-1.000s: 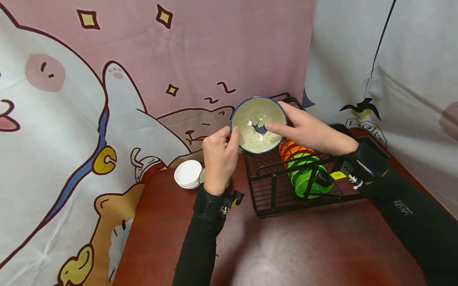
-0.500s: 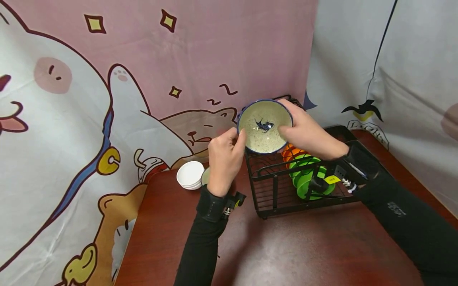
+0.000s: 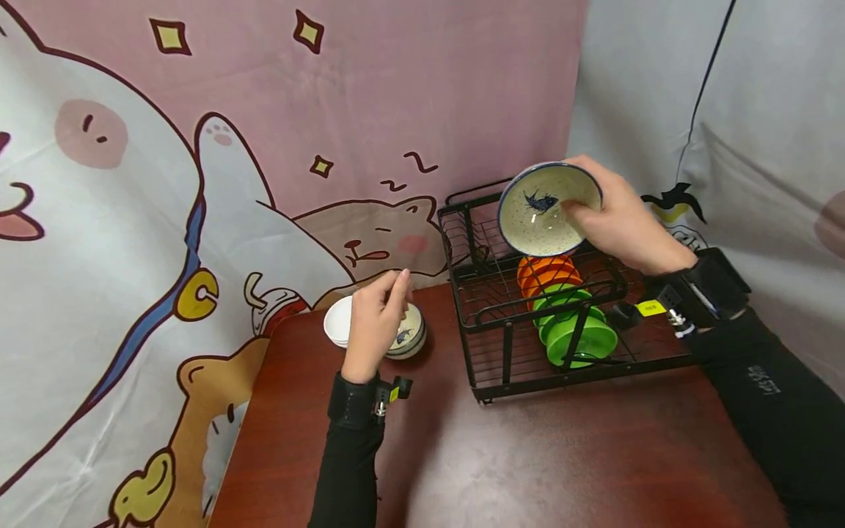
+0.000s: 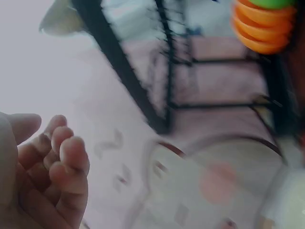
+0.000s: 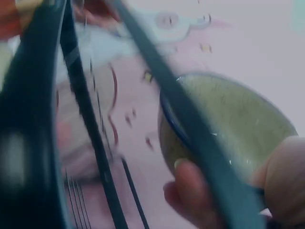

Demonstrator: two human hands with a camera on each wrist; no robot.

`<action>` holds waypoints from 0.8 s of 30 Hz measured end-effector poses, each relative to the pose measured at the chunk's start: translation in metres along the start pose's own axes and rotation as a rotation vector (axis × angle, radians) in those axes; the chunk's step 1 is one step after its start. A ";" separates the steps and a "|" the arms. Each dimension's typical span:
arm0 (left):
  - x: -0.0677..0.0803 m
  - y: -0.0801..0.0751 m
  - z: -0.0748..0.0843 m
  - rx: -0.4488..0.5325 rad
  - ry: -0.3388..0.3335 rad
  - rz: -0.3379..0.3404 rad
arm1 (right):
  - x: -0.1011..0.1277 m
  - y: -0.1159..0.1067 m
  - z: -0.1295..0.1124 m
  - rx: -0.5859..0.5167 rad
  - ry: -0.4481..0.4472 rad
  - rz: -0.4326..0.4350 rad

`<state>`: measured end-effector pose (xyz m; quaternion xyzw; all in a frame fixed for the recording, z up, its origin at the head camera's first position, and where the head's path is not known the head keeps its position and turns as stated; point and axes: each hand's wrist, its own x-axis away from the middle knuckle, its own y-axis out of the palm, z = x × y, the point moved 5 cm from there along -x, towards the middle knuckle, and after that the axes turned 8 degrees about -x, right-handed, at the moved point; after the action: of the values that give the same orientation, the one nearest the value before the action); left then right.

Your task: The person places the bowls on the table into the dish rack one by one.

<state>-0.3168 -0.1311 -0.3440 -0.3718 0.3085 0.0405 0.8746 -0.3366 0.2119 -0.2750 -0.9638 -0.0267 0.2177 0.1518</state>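
Observation:
My right hand point(image 3: 590, 199) grips a speckled cream bowl point(image 3: 543, 211) with a blue rim and a blue fish painted inside, thumb in the bowl and fingers behind it. It holds the bowl tilted in the air over the back of the black wire dish rack point(image 3: 499, 345). In the right wrist view the bowl point(image 5: 233, 119) shows behind a blurred rack wire, with my thumb point(image 5: 190, 193) on its rim. My left hand point(image 3: 391, 293) hovers with loosely curled fingers point(image 4: 66, 162), holding nothing, just above a second fish bowl point(image 3: 411, 336) on the table.
Orange plates point(image 3: 545, 270) and green plates point(image 3: 576, 331) stand upright in the rack. A stack of small white bowls point(image 3: 335, 323) sits left of the second fish bowl. The brown table point(image 3: 528, 462) stretches toward me. A printed cloth hangs behind.
My left hand let go of the bowl and dropped left toward the table. My right hand carried the bowl right and up, over the rack.

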 end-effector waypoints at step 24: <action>0.157 0.040 -0.189 0.089 -0.320 -0.463 | 0.005 -0.104 0.109 0.318 -0.081 0.301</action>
<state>-0.2984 -0.2546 -0.5593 -0.3825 0.0748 -0.1160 0.9136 -0.3771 0.3421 -0.3389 -0.9113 0.1462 0.2778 0.2665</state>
